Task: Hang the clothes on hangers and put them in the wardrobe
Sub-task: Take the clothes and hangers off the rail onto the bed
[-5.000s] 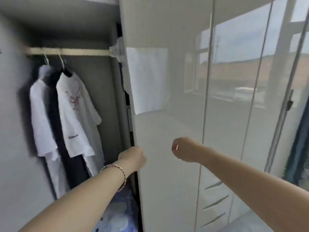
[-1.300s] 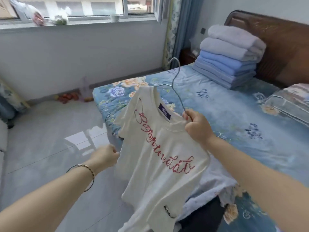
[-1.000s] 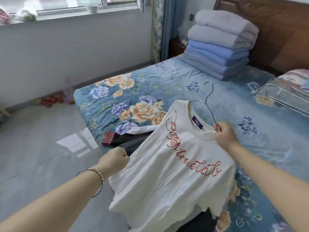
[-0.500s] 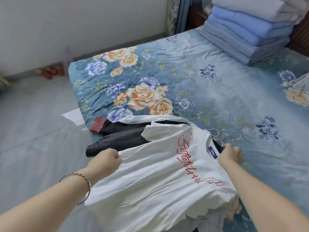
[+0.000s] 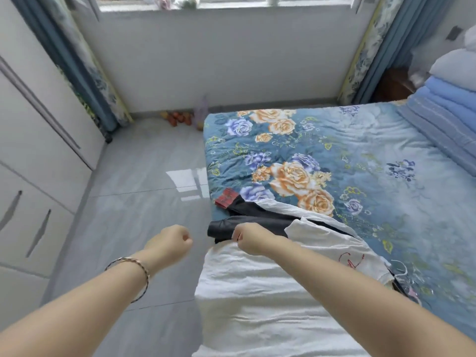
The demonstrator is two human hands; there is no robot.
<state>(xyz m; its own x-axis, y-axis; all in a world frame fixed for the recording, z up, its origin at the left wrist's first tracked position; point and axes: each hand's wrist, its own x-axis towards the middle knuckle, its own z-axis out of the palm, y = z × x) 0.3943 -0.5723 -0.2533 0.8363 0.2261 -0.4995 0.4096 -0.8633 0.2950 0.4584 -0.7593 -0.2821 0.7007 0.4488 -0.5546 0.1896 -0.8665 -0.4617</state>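
A bedroom with a grey tiled floor (image 5: 134,202): the white wardrobe (image 5: 38,130) stands at the left, and the bed (image 5: 373,163) with its blue floral cover is at the right. The white T-shirt (image 5: 257,292) lies spread on the bed's near corner over a dark garment (image 5: 257,217), with a wire hanger (image 5: 400,267) showing at its neck. The left hand (image 5: 171,240), a bracelet (image 5: 136,275) on its wrist, hovers over the floor, its grip a closed fist holding nothing. The right hand (image 5: 251,238) is curled at the shirt's hem; I cannot tell whether its grip has the cloth.
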